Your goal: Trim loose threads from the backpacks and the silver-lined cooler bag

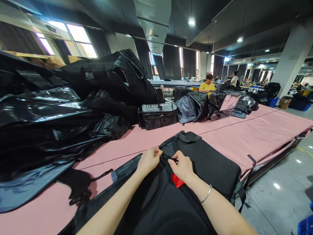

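Observation:
A black backpack (pixel 168 202) lies in front of me, its padded mesh panel (pixel 215 160) to the right and a webbing handle (pixel 189 138) at its far end. My left hand (pixel 151 160) pinches the bag's black fabric near the upper seam. Just right of it, my right hand (pixel 181 165) is closed on a small, slim black item (pixel 173 159), too small to name surely. Below the right hand a bright red piece (pixel 178 181) shows against the bag. What the fingertips press on is partly hidden.
A pink-covered table (pixel 244 137) bears the work. Piled black bags (pixel 97 81) rise at the left. A cooler bag (pixel 158 116) with a silvery top and several open bags (pixel 193 106) stand behind. A person in yellow (pixel 207 85) is beyond; a blue crate (pixel 305 223) stands lower right.

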{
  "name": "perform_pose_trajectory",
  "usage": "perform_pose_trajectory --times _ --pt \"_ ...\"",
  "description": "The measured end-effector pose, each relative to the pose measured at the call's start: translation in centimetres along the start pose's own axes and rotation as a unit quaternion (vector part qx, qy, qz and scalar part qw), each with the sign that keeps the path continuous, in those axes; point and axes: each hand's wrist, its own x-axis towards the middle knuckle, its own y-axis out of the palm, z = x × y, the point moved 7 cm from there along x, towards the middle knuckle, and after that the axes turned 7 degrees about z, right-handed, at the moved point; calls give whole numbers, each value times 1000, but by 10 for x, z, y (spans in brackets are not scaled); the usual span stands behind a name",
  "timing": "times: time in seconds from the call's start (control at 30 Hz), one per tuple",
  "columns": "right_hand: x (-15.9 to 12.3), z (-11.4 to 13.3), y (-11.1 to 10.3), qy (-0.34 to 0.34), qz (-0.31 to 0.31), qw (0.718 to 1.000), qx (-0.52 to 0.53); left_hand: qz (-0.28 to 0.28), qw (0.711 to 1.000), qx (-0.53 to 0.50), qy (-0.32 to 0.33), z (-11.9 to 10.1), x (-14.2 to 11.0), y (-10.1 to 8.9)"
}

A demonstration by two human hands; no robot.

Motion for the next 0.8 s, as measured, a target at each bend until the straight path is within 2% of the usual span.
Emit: perform_pose_trajectory --times 0.2,0.33,0.47,0.8 --pt "0 3 0 -3 3 1000 -21 -7 999 -39 -7 9 2 -4" --pt "0 7 -3 2 8 999 -48 14 999 -34 10 -1 -1 -6" --pt "-2 8 -4 6 10 998 -57 28 999 3 -15 -12 -4 -4" --pt "-3 5 -3 -7 -1 999 -36 -18 997 42 -55 -19 -17 0"
